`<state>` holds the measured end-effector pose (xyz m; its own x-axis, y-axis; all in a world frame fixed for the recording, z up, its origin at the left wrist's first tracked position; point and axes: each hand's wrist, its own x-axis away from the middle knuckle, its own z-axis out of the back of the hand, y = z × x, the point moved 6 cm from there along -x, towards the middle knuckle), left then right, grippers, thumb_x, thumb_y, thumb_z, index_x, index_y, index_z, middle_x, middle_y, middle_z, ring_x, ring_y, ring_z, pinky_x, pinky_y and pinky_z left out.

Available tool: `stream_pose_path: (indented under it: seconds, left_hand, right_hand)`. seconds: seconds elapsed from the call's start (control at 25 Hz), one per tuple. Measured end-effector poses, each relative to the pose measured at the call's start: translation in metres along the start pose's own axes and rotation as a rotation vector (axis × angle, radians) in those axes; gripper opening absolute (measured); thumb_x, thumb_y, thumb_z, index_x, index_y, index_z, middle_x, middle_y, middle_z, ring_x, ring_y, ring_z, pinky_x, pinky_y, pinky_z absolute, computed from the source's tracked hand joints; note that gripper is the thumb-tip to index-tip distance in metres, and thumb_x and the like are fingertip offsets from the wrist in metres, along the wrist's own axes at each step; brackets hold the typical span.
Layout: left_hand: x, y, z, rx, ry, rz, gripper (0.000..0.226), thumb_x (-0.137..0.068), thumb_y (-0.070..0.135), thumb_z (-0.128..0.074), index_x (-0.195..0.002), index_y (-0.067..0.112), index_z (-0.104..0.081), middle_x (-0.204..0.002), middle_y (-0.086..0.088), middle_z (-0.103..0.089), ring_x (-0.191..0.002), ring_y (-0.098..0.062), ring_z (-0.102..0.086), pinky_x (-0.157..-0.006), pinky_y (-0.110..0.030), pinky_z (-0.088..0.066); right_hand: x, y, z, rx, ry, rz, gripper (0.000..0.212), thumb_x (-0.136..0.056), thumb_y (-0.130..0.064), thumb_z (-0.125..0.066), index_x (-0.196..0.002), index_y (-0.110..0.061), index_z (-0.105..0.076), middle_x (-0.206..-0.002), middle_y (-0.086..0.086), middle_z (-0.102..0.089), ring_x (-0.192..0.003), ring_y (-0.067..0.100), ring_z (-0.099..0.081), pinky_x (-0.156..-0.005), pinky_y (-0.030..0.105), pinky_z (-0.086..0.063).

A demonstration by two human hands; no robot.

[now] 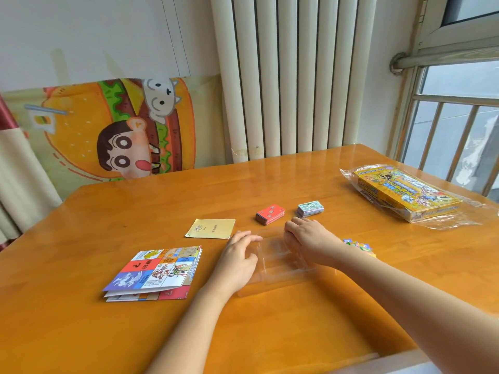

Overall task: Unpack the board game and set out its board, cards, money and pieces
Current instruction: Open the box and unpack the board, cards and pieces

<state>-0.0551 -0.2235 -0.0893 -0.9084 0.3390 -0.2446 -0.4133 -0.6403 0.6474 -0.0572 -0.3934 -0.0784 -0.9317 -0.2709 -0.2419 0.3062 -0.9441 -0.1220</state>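
The clear tray (280,261) lies flat on the table (81,225) at centre front with nothing visible in it. The left hand (237,261) grips its left edge and the right hand (310,238) curls over its far right end, so the step in hand is judged to be clearing this insert away. The next move calls for lifting the tray clear of the cards (270,214), money (310,208) and pieces (359,245) close by. The board (154,273) can then be opened; it lies folded, print outward, to the left, with a booklet (210,228) beyond it and the wrapped box (407,193) far right.
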Motion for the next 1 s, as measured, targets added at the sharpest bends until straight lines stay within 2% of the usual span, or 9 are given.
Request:
stream_pose_path:
  seconds: [0.16, 0.24, 0.32, 0.4, 0.56, 0.68, 0.76, 0.92, 1.0]
  left_hand:
    - [0.001, 0.000, 0.000, 0.023, -0.016, 0.006, 0.044, -0.088, -0.001, -0.045, -0.122, 0.024, -0.058, -0.144, 0.005, -0.038, -0.137, -0.008, -0.028, -0.100, -0.007, -0.013]
    - [0.003, 0.000, 0.000, 0.030, -0.029, 0.007, 0.044, -0.089, 0.000, -0.044, -0.123, 0.024, -0.058, -0.144, 0.007, -0.037, -0.137, -0.007, -0.026, -0.100, -0.008, -0.013]
    - [0.007, 0.000, -0.001, 0.034, -0.018, 0.017, 0.043, -0.089, 0.000, -0.044, -0.122, 0.025, -0.058, -0.145, 0.007, -0.036, -0.139, -0.007, -0.025, -0.103, -0.010, -0.014]
    - [0.011, 0.000, 0.000, 0.034, 0.009, 0.038, 0.039, -0.089, 0.001, -0.044, -0.117, 0.023, -0.060, -0.146, 0.007, -0.036, -0.140, -0.008, -0.023, -0.106, -0.014, -0.015]
    - [0.021, 0.001, 0.001, 0.032, 0.050, 0.069, 0.032, -0.090, 0.002, -0.045, -0.109, 0.018, -0.065, -0.145, 0.006, -0.038, -0.138, -0.009, -0.026, -0.104, -0.013, -0.016]
    - [0.028, -0.001, 0.005, 0.029, 0.093, 0.102, 0.028, -0.090, 0.005, -0.047, -0.106, 0.018, -0.066, -0.145, 0.006, -0.039, -0.135, -0.010, -0.032, -0.102, -0.014, -0.021]
    - [0.033, -0.005, 0.009, 0.012, 0.133, 0.135, 0.026, -0.091, 0.007, -0.048, -0.106, 0.017, -0.066, -0.144, 0.005, -0.039, -0.133, -0.011, -0.035, -0.102, -0.017, -0.025]
    - [0.037, -0.010, 0.015, -0.066, 0.193, 0.204, 0.024, -0.092, 0.014, -0.048, -0.107, 0.016, -0.065, -0.144, 0.004, -0.039, -0.132, -0.014, -0.035, -0.105, -0.024, -0.028]
    - [0.038, -0.010, 0.016, -0.105, 0.231, 0.247, 0.024, -0.091, 0.016, -0.048, -0.108, 0.014, -0.065, -0.143, 0.002, -0.041, -0.132, -0.016, -0.035, -0.106, -0.027, -0.030]
  right_hand:
    - [-0.008, 0.001, 0.002, -0.014, -0.037, -0.034, 0.030, -0.102, -0.030, -0.035, -0.081, -0.012, -0.048, -0.090, 0.013, -0.063, -0.085, 0.034, -0.057, -0.064, 0.036, -0.030]
    - [-0.013, 0.002, 0.005, 0.046, -0.011, -0.108, 0.036, -0.100, -0.036, -0.038, -0.076, -0.013, -0.053, -0.083, 0.013, -0.065, -0.080, 0.033, -0.059, -0.057, 0.032, -0.030]
    - [-0.016, 0.001, 0.008, 0.140, -0.002, -0.164, 0.041, -0.098, -0.041, -0.041, -0.075, -0.012, -0.059, -0.076, 0.012, -0.061, -0.073, 0.030, -0.056, -0.051, 0.029, -0.027]
    - [-0.018, 0.000, 0.009, 0.141, -0.007, -0.199, 0.039, -0.097, -0.043, -0.044, -0.073, -0.013, -0.054, -0.072, 0.009, -0.054, -0.068, 0.026, -0.050, -0.047, 0.028, -0.025]
    - [-0.013, 0.002, 0.012, -0.013, 0.035, -0.248, 0.036, -0.093, -0.039, -0.052, -0.069, -0.012, -0.052, -0.072, 0.009, -0.054, -0.068, 0.025, -0.049, -0.055, 0.028, -0.031]
    - [0.004, 0.017, 0.024, -0.308, 0.221, -0.363, 0.034, -0.090, -0.033, -0.057, -0.061, -0.016, -0.060, -0.067, 0.010, -0.063, -0.067, 0.025, -0.057, -0.057, 0.031, -0.036]
    - [0.024, 0.031, 0.036, -0.383, 0.316, -0.439, 0.034, -0.089, -0.032, -0.058, -0.057, -0.019, -0.060, -0.063, 0.008, -0.064, -0.066, 0.025, -0.058, -0.058, 0.031, -0.037]
    - [0.074, 0.038, 0.046, -0.189, 0.257, -0.493, 0.034, -0.091, -0.036, -0.057, -0.063, -0.016, -0.061, -0.063, 0.008, -0.060, -0.066, 0.029, -0.057, -0.058, 0.032, -0.041]
    - [0.090, 0.028, 0.040, -0.033, 0.159, -0.463, 0.035, -0.093, -0.040, -0.052, -0.067, -0.017, -0.053, -0.064, 0.005, -0.053, -0.066, 0.028, -0.050, -0.056, 0.030, -0.035]
